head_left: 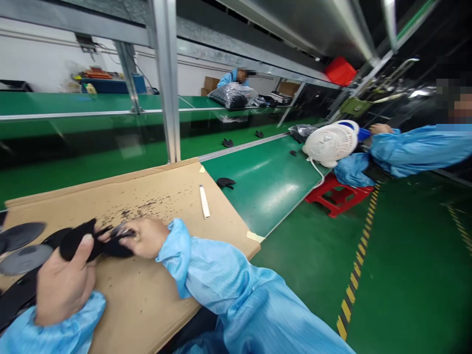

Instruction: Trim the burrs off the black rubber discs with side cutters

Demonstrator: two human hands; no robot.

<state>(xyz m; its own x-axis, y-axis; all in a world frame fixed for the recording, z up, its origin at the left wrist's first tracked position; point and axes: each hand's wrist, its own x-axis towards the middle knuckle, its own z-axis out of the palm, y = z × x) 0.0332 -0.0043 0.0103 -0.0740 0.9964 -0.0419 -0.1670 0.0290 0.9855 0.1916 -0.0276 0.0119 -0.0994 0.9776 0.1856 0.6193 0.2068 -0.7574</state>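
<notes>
My left hand [66,280] grips a black fabric-like piece [79,241], the thumb pressed on top of it. Close to its right, my right hand [147,237] is closed on a small metal tool, blurred, that meets the black piece; it looks like scissors or snips. Both hands are over a brown cardboard sheet [147,305]. Small black scraps [142,209] are scattered beyond my hands. Dark grey and black round pieces [26,259] lie at the left. A white utility-knife-like strip [204,200] rests on the cardboard to the right.
A metal post [167,83] rises behind the cardboard. On the green bench [258,196] are black pieces [225,183] and a white fan [332,142]. A red stool [337,194] stands at right beside a person in blue sleeves [424,147]. Another person [232,77] is at the back.
</notes>
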